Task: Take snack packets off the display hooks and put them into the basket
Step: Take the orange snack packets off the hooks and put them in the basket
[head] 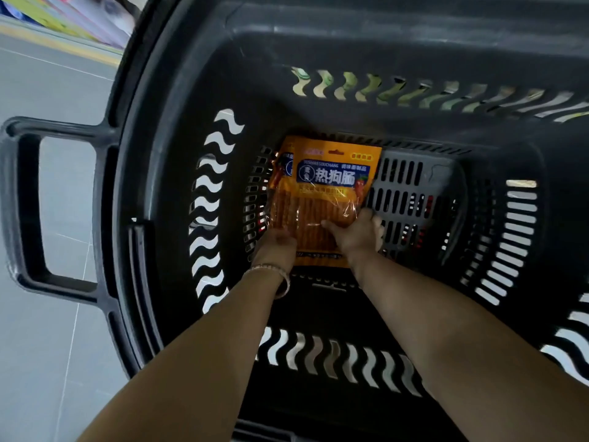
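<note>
Left hand (276,243) and right hand (357,232), fingers curled, pinch the orange plastic snack packet (330,186) by its near corners to settle it flat on the left floor of the black slotted plastic basket (318,103).

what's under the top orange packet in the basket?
A second orange packet shows along its left edge, over the slotted basket floor. The top packet covers the rest, so anything more beneath it cannot be seen.
</note>
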`<state>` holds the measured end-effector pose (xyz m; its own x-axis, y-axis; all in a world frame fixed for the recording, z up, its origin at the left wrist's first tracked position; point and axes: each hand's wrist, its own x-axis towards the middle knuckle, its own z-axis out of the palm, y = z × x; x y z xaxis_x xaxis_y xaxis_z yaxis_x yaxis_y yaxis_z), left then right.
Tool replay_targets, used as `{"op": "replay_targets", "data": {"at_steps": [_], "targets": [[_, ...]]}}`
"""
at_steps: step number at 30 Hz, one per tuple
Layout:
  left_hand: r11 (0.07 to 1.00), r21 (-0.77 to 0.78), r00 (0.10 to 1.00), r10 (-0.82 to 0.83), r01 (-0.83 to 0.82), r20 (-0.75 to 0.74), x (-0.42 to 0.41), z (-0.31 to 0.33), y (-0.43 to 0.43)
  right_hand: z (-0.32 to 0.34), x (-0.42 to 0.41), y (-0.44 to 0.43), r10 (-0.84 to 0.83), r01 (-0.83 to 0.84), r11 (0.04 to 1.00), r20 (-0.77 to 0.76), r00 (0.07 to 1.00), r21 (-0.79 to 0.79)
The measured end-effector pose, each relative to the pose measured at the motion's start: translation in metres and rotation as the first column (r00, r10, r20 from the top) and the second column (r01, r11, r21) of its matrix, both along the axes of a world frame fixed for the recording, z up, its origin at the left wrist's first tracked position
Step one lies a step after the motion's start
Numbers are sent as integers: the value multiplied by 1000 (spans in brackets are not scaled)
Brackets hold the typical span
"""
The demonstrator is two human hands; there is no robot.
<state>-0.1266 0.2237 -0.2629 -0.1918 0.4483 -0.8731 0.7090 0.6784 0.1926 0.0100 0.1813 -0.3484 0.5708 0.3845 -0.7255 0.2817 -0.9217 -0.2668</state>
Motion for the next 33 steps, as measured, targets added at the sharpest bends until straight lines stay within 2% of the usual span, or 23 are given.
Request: {"op": "replay_targets", "data": {"at_steps": [2,4,6,10,13,18,19,21,22,24,26,28,33], "targets": [[1000,4,1000,5,-5,15,-1,0,0,1,9,-9,-62,62,992,-5,998,108],[1000,7,1000,6,-6,22,-3,1,-1,3,22,-17,-173,194,961,-119,978,198],[1000,-8,999,-11,11,38,-2,4,-2,9,37,-24,-282,341,921,-277,918,190],[1000,-9,997,-3,3,81,0,10,-2,27,67,-40,-335,430,895,-458,823,117],[1000,10,991,9,-11,135,3,16,0,44,77,-41,-283,388,920,-603,746,48],[997,16,969,73,-79,237,9,31,10,70,56,-19,-152,265,964,-816,558,2],[997,22,973,64,-70,223,9,32,13,72,48,-14,-129,238,971,-844,521,-2],[995,101,997,-7,-1,80,3,33,19,71,34,-3,-122,212,977,-861,494,-17],[989,146,1000,-30,28,11,-1,33,22,70,29,2,-129,198,980,-849,513,-30],[979,197,998,-43,51,-45,-8,36,25,63,25,8,-155,177,983,-759,633,-53],[976,202,995,-69,84,-77,-9,37,25,50,25,5,-176,209,978,-559,810,-6],[976,192,990,-84,104,-114,-6,37,23,38,26,-3,-127,167,982,-359,925,83],[976,170,979,-109,139,-170,-6,33,18,14,15,6,63,-40,985,-141,988,165]]}}
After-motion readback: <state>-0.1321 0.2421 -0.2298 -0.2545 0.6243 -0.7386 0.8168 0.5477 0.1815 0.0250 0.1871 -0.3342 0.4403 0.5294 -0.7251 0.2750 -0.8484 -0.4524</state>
